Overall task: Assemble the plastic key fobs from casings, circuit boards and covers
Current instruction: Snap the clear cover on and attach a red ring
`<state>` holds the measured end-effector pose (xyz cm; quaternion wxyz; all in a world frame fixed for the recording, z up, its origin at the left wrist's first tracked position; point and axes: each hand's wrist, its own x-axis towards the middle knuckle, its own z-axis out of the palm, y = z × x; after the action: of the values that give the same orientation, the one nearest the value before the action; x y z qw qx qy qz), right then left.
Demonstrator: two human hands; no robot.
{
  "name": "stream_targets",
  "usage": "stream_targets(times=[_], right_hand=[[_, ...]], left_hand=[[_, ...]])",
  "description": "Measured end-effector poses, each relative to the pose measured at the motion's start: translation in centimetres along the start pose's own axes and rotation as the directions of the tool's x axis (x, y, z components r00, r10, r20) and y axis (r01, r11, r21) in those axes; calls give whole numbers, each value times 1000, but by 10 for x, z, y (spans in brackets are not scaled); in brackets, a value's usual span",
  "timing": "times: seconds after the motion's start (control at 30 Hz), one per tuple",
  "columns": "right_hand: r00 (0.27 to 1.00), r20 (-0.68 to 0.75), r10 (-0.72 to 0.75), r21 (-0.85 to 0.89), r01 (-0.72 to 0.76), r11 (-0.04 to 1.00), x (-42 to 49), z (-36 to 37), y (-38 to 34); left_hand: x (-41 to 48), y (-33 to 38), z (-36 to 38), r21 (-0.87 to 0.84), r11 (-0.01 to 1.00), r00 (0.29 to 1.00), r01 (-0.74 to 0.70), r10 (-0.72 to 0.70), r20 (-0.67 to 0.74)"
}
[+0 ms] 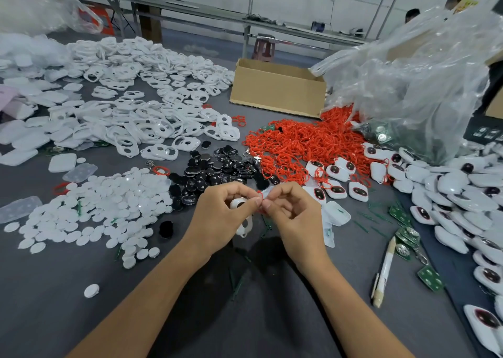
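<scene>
My left hand (221,216) holds a white key fob casing (243,227) in its curled fingers; most of the casing is hidden by the hand. A thin red cord loop (260,194) is pinched between the fingertips of my left hand and my right hand (292,213), just above the casing. White casings (130,118) lie piled at the left. Nearer to me sit white oval covers (109,208) and black button pads (215,170). Red loops (302,145) are heaped in the middle. Green circuit boards (430,277) lie at the right.
Assembled white fobs (462,194) spread along the right side. A cardboard box (277,88) and a crumpled clear plastic bag (422,72) stand behind the red heap. A pen (383,272) lies at the right on the grey table (54,289). Two people are far back right.
</scene>
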<state>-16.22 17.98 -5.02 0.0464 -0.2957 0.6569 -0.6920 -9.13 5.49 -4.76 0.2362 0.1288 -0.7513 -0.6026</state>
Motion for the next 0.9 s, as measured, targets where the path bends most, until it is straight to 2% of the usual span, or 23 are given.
stream_targets(times=[0.07, 0.13, 0.3, 0.4, 0.5, 0.67, 0.77, 0.9], right_hand=[[999, 7, -42, -95, 42, 995, -1, 0, 1], [986, 36, -164, -267, 168, 949, -2, 0, 1], [900, 164, -403, -550, 423, 721, -3, -1, 4], [879, 169, -447, -635, 443, 632, -4, -1, 7], [917, 113, -382, -643, 361, 676, -4, -1, 8], [979, -12, -201, -620, 150, 770, 0, -4, 12], [983, -75, -168, -576, 95, 812, 1, -5, 10], [961, -199, -190, -499, 68, 864, 2, -8, 5]], left_hand=[[0, 0, 1, 24, 1000, 1000, 10, -10, 2], [1, 0, 1, 28, 999, 999, 31, -31, -14], [1, 1, -1, 24, 999, 998, 48, -47, -51], [0, 1, 0, 63, 998, 998, 31, -28, -50], [0, 0, -1, 138, 990, 999, 9, -1, -54], [-2, 0, 0, 175, 984, 998, -25, 14, 66], [-3, 0, 2, 178, 984, 995, -17, -1, 99], [-5, 0, 6, 121, 992, 998, 28, -34, 52]])
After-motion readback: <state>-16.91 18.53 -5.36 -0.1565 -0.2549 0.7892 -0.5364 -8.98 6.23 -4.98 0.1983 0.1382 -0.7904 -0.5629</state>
